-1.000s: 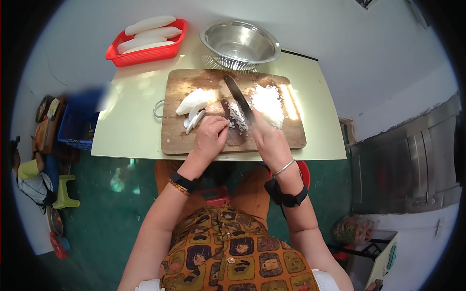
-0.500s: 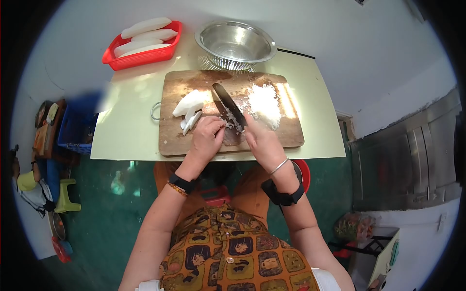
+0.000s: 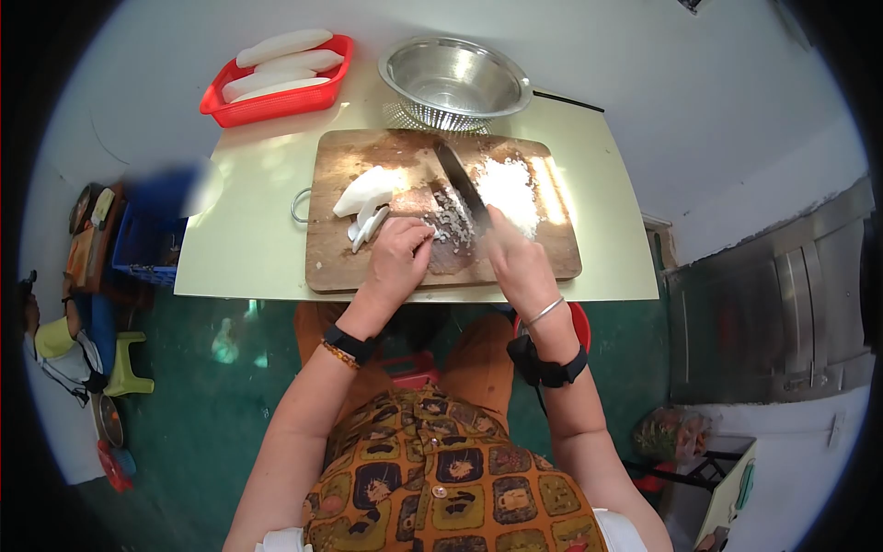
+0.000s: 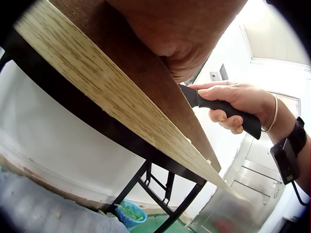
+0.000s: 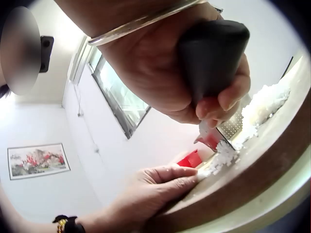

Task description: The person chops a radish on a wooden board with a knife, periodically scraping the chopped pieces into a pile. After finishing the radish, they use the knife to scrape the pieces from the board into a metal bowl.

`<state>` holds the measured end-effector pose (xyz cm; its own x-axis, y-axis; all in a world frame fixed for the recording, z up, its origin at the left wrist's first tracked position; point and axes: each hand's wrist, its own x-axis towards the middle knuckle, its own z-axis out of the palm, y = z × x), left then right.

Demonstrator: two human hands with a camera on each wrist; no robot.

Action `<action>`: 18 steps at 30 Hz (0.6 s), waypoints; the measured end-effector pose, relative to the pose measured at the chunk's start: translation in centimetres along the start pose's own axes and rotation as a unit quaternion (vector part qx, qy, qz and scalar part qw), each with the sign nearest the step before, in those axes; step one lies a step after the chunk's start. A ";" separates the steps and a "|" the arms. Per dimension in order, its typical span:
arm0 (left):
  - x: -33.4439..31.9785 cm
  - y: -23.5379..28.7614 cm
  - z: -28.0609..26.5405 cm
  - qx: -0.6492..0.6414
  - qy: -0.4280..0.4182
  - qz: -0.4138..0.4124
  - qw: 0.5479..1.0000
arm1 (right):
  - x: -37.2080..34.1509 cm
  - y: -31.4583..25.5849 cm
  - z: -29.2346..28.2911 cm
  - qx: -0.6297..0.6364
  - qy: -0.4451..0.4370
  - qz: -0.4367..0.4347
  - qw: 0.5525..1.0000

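A knife [image 3: 460,182] with a black handle [image 5: 211,58] is gripped by my right hand [image 3: 520,262], its blade over the wooden cutting board [image 3: 345,262]. Beside the blade, my left hand [image 3: 397,258] rests on the board with bent fingers, pinching a small white piece [image 5: 202,174] in the right wrist view. Chopped white bits [image 3: 451,221] lie between the hands, and a larger chopped heap [image 3: 510,193] is at the board's right. White slices [image 3: 370,226] and a thick white chunk [image 3: 366,190] lie left of my fingers. The left wrist view shows the knife handle [image 4: 226,108] in my right fist.
Behind the board, a red basket [image 3: 267,112] holds several long white pieces, and a metal bowl [image 3: 455,78] stands on a perforated colander [image 3: 446,120]. The table's front edge [image 3: 248,297] is near my body. Someone sits at the far left by a green stool [image 3: 129,363].
The knife and my right hand shifted left toward my left fingers, then back right. The small bits by the blade look more spread out. My left hand stays at nearly the same place on the board.
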<state>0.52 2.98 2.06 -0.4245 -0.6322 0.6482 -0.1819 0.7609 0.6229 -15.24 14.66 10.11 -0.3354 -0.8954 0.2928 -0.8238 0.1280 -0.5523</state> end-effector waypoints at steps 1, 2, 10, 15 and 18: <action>0.1 0.0 0.0 0.003 -0.003 -0.001 1.000 | 0.0 0.3 0.1 -0.009 -0.008 0.005 1.000; 0.2 0.1 0.1 -0.001 -0.002 0.001 1.000 | 0.0 0.8 0.4 -0.017 -0.015 0.008 1.000; 0.0 -0.3 0.2 -0.006 0.008 0.007 1.000 | 0.3 0.6 0.1 -0.019 -0.012 0.016 1.000; 0.0 -0.3 0.1 -0.007 0.006 0.009 1.000 | 0.4 0.8 -0.4 0.027 0.001 0.019 0.999; -0.1 -0.3 0.1 -0.006 0.004 0.007 1.000 | 0.4 1.6 0.4 -0.016 0.011 0.013 1.000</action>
<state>0.48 2.82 1.75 -0.4195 -0.6233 0.6599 -0.1660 0.7674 0.6193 -16.47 14.33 9.02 -0.3669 -0.8822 0.2952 -0.8286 0.1657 -0.5347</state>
